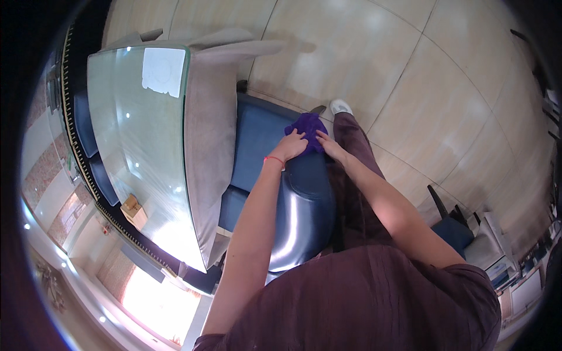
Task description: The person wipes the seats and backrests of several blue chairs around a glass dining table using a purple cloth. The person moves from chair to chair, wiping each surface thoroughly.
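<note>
A crumpled purple cloth (310,123) is draped over the far corner of a dark blue padded chair (270,125). My left hand (292,145) has hold of the cloth from the left, its fingers bent into the folds; a thin red cord circles that wrist. From the other side, my right hand (332,148) grips the cloth's right edge with its fingertips. The folds partly hide the fingers. Just below the hands, the glossy rounded chair back (303,210) reaches towards my body.
Left of the chair stands a glass-topped table (145,131) with a beige tablecloth (210,123) hanging down. A white sheet (163,70) and a tissue box (133,212) are on it. Another blue chair (452,232) is at the right on the tiled floor (439,109).
</note>
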Tool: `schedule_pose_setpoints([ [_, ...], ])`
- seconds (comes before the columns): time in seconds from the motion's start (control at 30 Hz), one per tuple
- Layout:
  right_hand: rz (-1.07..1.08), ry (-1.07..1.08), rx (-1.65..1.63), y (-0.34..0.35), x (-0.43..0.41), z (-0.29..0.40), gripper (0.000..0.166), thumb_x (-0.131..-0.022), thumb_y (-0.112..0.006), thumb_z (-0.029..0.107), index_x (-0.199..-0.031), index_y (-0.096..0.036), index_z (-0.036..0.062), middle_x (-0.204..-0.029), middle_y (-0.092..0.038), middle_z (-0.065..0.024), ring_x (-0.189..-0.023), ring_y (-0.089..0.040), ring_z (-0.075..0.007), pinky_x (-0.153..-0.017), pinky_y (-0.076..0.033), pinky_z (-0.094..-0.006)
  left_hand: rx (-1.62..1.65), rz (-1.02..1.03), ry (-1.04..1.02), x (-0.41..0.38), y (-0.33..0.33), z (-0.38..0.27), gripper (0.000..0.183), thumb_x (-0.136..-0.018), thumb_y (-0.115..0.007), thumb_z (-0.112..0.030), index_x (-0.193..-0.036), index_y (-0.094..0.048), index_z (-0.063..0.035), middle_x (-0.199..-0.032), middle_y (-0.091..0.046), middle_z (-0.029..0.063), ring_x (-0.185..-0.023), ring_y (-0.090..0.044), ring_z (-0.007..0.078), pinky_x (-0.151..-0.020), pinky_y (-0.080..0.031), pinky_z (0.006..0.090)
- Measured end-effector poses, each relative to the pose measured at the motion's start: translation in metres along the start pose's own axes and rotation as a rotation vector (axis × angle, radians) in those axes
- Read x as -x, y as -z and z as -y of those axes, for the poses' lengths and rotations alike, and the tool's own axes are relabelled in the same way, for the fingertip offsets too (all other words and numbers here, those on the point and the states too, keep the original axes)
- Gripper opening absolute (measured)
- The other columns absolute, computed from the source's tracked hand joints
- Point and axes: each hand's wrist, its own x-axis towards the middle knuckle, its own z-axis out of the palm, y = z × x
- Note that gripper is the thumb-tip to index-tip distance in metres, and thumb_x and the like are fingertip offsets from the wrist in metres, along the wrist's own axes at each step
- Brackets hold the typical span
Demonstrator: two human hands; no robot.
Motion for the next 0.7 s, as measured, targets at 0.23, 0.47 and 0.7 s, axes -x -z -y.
schedule_pose_setpoints([
  [0.23,0.171,-0.051,-0.145,0.026,0.089,0.038,0.051,-0.105,-0.052,0.016,-0.154,-0.046,0.0060,-0.143,-0.059,-0.0072,-0.127,-0.057,-0.0163,-0.103,-0.046,-0.0292,-0.129,0.058,-0.195,0.088,0.031,-0.066,0.047,-0.102,-0.038,-0.033,-0.109,-0.067,0.0026,-0.117,-0.067,0.0300,-0.117,-0.059,0.0470,-0.099,-0.048,0.0494],
  [0.47,0.253,0.289,-0.135,0.030,0.208,0.066,0.048,-0.102,-0.057,0.009,-0.150,-0.051,0.0050,-0.140,-0.059,-0.0046,-0.125,-0.056,-0.0149,-0.103,-0.047,-0.0277,-0.165,-0.672,-0.584,0.225,-0.040,-0.085,0.042,-0.103,-0.041,-0.024,-0.129,-0.067,-0.0044,-0.135,-0.061,0.0281,-0.135,-0.050,0.0478,-0.114,-0.041,0.0487],
  [0.7,-0.397,0.930,0.379,-0.042,0.272,-0.021,0.054,-0.081,-0.066,0.000,-0.134,-0.056,0.0012,-0.150,-0.044,-0.0248,-0.134,-0.048,-0.0443,-0.115,-0.037,-0.0416,-0.270,-0.838,-0.638,0.289,-0.172,-0.019,0.052,-0.094,-0.059,-0.015,-0.146,-0.058,-0.0140,-0.157,-0.040,0.0250,-0.141,-0.040,0.0524,-0.121,-0.033,0.0545],
])
